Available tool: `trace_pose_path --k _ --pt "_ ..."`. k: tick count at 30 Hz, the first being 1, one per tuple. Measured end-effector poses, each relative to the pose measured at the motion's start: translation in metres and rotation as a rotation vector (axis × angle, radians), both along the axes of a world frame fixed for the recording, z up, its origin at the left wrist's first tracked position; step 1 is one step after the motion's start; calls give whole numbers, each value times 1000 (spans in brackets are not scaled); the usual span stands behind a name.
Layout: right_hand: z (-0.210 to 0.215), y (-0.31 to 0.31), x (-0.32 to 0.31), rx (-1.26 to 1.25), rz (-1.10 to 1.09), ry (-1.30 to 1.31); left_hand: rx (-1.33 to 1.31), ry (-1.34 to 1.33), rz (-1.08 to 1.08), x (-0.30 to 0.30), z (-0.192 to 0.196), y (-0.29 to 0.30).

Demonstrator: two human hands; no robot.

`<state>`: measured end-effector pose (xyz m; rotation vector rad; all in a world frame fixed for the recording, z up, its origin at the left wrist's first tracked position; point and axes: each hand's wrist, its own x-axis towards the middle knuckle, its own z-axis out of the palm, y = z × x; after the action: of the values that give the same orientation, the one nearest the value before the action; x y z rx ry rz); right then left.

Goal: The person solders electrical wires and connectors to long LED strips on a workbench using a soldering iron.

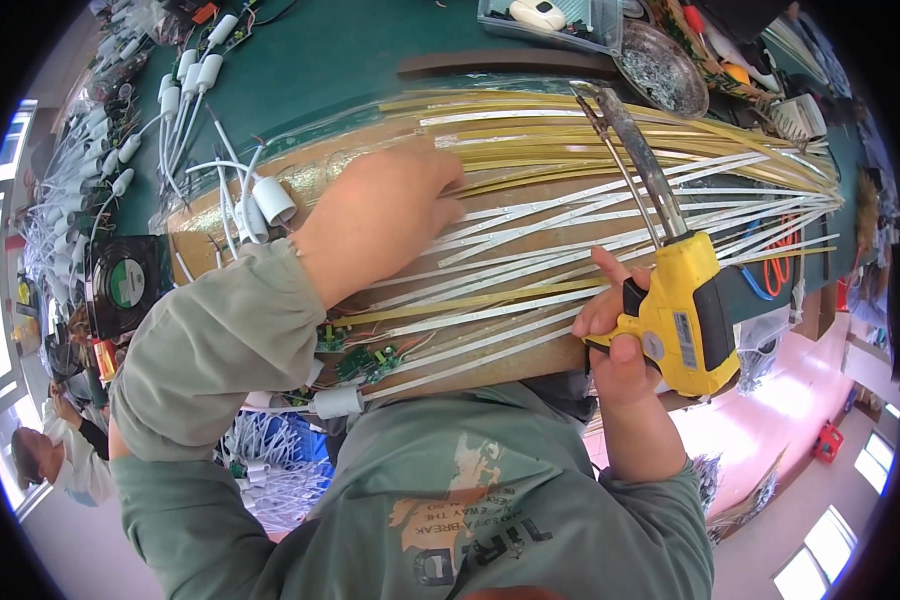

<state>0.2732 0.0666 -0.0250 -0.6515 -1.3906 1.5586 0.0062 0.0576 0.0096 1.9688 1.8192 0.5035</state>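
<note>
My right hand [620,335] grips a yellow and black soldering gun [682,320] by its handle. Its long metal tip and thin feed tube point up and away over the strips. My left hand [375,210] is above the board, back of the hand up, fingers bent and apart near the ends of narrow white strips [530,215] that look like LED strips. Nothing shows between the fingers, though some are hidden. Yellow strips [530,150] lie just beyond. Close to my left forearm are white lamp sockets [273,203] with wires, and small green circuit boards [365,365].
The brown board [195,220] rests on a green table [320,55]. A metal dish [662,70] and a clear plastic tray [555,25] stand at the back. A black fan [128,283] is at the left, by many wired sockets. Orange-handled scissors [778,262] lie at the right.
</note>
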Motion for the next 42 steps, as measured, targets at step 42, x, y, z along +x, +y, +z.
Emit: trace_pose_path --k 42 --pt "-1 0 -4 54 -40 39 -48 13 -71 1 1 -11"
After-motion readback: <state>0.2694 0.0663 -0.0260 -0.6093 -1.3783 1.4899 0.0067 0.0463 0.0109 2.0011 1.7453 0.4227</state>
